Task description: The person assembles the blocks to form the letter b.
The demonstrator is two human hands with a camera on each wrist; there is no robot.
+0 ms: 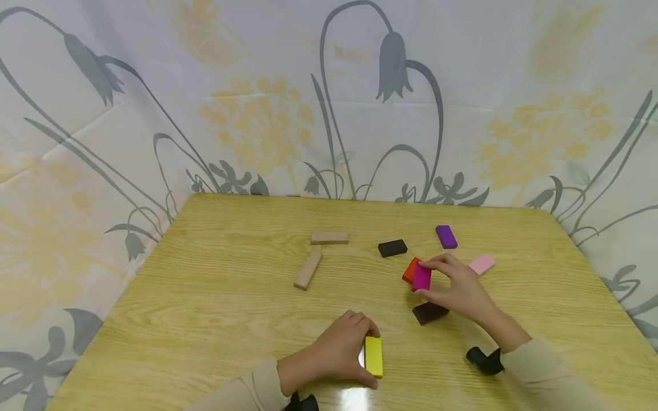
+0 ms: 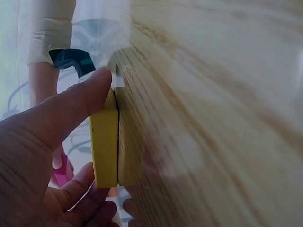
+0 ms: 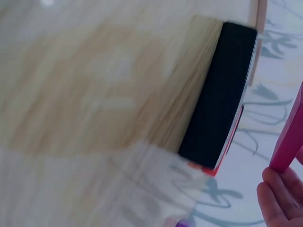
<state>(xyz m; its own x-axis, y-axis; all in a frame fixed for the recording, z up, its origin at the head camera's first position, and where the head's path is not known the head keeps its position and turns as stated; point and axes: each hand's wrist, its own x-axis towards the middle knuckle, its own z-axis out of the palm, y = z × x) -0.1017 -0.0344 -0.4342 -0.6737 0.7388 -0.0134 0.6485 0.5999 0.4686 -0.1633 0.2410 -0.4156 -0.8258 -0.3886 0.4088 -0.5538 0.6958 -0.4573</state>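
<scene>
My left hand [image 1: 341, 349] pinches a yellow block [image 1: 373, 357] between thumb and fingers near the table's front. In the left wrist view the yellow block [image 2: 105, 146] lies against the tabletop, the thumb at one end and fingertips at the other. Farther right, my right hand [image 1: 460, 288] holds a magenta block [image 1: 421, 277] by its two ends. The magenta block partly covers a red block [image 1: 410, 270]. Just below the right hand lies a black block [image 1: 430, 313], large in the right wrist view [image 3: 219, 97].
Two light wooden blocks [image 1: 329, 237] [image 1: 308, 270] lie left of centre on the table [image 1: 205, 319]. Another black block [image 1: 393, 248] lies behind the red one. A purple block [image 1: 446, 237] is at the back right, and a pink block [image 1: 482, 264] lies beyond the right hand.
</scene>
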